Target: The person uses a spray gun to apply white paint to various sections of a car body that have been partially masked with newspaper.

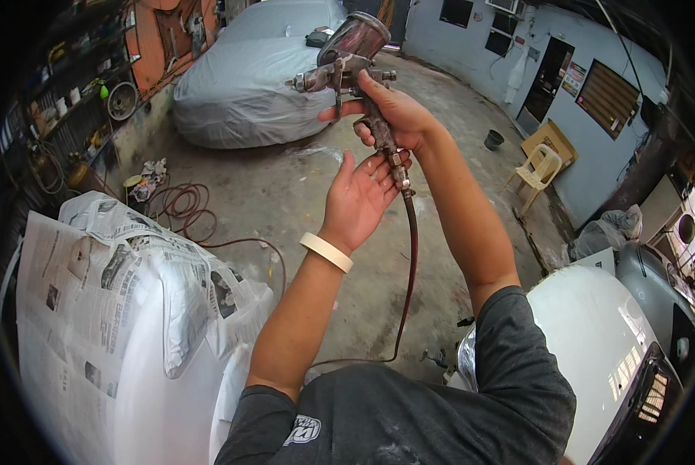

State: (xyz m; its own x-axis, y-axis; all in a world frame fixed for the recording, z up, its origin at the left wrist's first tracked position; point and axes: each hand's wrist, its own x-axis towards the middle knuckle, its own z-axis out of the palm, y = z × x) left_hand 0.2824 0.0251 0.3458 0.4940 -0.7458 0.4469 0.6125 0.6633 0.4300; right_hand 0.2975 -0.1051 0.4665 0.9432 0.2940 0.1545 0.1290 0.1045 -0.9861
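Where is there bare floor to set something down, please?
A wide bare stretch of concrete floor lies between the grey-covered car and the yellow chair; a dark bucket stands there. A smaller patch, with some scraps, separates that car from the coiled hose. It is crowded at left, with that hose and crumpled paper, and at right, by the plastic bags.

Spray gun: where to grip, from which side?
Probably the handle, from the right, opposite the nozzle: it's slim, slants down below the cup, and leaves the front clear. The right hand grips it there.
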